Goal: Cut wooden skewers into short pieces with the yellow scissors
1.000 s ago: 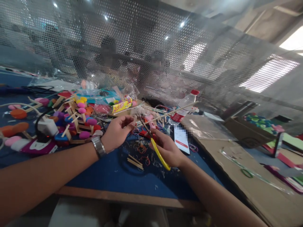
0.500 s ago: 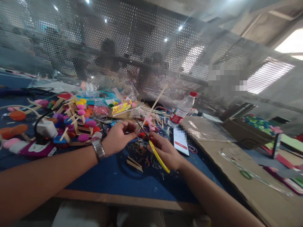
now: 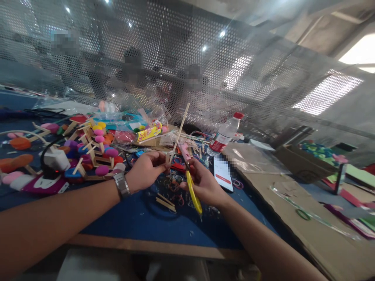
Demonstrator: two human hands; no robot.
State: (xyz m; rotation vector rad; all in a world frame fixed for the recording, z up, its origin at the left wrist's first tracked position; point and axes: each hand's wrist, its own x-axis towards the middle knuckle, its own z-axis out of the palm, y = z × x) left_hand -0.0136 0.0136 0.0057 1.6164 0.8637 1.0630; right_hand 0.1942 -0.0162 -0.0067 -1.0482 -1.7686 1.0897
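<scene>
My left hand [image 3: 152, 168], with a watch on its wrist, is closed in a pinch on a long thin wooden stick [image 3: 180, 130]. The stick stands nearly upright, leaning a little to the right. In my right hand [image 3: 205, 181] is a pair of scissors [image 3: 191, 187] with yellow handles. Their blades point up and away from me, just right of the stick and apart from it. Past the blades lies a pink object [image 3: 185, 151], partly hidden. Several short cut wooden pieces [image 3: 165, 203] rest on the blue table [image 3: 140, 226] below my hands.
Wooden frames with coloured round pads [image 3: 102, 170] pile up at left, beside a purple power strip [image 3: 43, 183]. A bottle [image 3: 222, 136] and a phone [image 3: 222, 175] stand and lie at right, near cardboard [image 3: 281, 210]. A perforated screen [image 3: 164, 58] rises behind.
The scissors have come away from the stick, turning more upright; before, their blades crossed it near my left fingers. The stick's top has swung left and it stands steeper.
</scene>
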